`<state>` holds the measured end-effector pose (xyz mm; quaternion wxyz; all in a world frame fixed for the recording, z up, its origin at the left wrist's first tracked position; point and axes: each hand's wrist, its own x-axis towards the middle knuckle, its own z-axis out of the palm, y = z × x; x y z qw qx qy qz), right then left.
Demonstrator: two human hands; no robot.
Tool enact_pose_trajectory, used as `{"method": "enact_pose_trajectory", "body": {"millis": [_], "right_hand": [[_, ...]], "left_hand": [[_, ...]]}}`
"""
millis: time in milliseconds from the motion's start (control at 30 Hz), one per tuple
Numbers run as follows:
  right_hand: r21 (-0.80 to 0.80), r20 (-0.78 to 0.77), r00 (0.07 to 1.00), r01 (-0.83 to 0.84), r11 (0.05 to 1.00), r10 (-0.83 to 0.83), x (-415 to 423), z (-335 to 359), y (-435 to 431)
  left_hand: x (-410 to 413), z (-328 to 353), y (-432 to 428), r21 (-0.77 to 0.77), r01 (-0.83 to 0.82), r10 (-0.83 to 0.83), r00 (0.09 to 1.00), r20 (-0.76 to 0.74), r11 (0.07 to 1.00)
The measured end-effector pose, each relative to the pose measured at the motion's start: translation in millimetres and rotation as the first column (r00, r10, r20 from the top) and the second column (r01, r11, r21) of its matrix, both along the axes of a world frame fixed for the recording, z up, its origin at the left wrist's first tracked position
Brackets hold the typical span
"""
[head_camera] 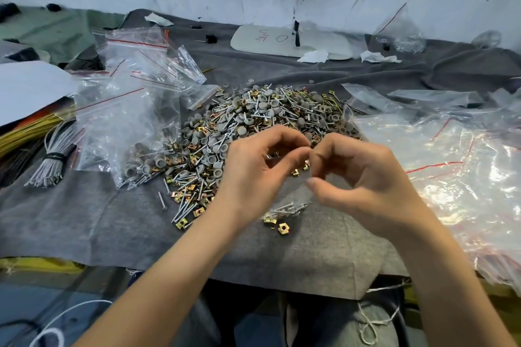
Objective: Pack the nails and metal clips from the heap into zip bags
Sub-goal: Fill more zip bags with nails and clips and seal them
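Nearest the person, a small zip bag (290, 207) hangs just above the grey cloth (112, 220), with nails and a few brass clips already sagging in its bottom. The danger is that its mouth looks not yet sealed. If the strip is pressed unevenly or the bag tips, the load could spill back out, and the nail points could well pierce the thin film. Two loose clips (282, 227) lie right beneath it. Up at the bag's top, the left hand (253, 169) and the right hand (363, 177) meet fingertip to fingertip. Both are curled tight, thumbs against forefingers, apparently pinching the clear film at its upper edge, though the film there is too transparent to trace exactly. Just beyond the knuckles spreads the heap (253, 121) of nails, clips and grey caps, still large, so much remains to pack. Filled bags (135, 144) stand to the left of it, and empty bags (465, 163) lie piled on the right. Farthest off, a white board (293, 41) lies by the wall.
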<state>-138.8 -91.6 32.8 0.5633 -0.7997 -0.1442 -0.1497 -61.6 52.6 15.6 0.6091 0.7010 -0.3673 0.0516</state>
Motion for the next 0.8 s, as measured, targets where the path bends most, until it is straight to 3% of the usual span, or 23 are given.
{"method": "enact_pose_trajectory", "body": {"millis": [100,167,400,533,700,800], "right_hand": [[0.166,0.021,0.992,0.121,0.979,-0.126,2.4,1.0,-7.5],[0.178,0.023,0.985,0.165,0.970,-0.172,3.2,3.6,-14.6],[-0.060,0.097,0.979,0.186,0.981,-0.180,7.7,2.3,-9.9],[-0.312,0.308,0.922,0.332,0.890,-0.236,7.6,2.7,-6.3],[-0.408,0.393,0.886,0.408,0.817,-0.247,7.9,4.4,-4.5],[-0.425,0.422,0.867,0.447,0.787,-0.265,7.1,4.9,-4.2]], "left_hand": [[-0.4,1.4,2.4,-0.048,0.058,-0.065,0.984,-0.164,0.997],[-1.1,4.4,3.1,-0.071,0.098,-0.112,0.967,-0.230,0.993],[-5.3,14.9,0.3,-0.140,0.161,-0.201,0.915,-0.351,0.977],[-4.6,16.0,4.0,-0.126,0.158,-0.194,0.910,-0.366,0.979],[-8.4,15.7,4.1,-0.117,0.177,-0.209,0.901,-0.380,0.977],[-9.7,17.4,5.1,-0.044,0.167,-0.172,0.936,-0.307,0.985]]}}
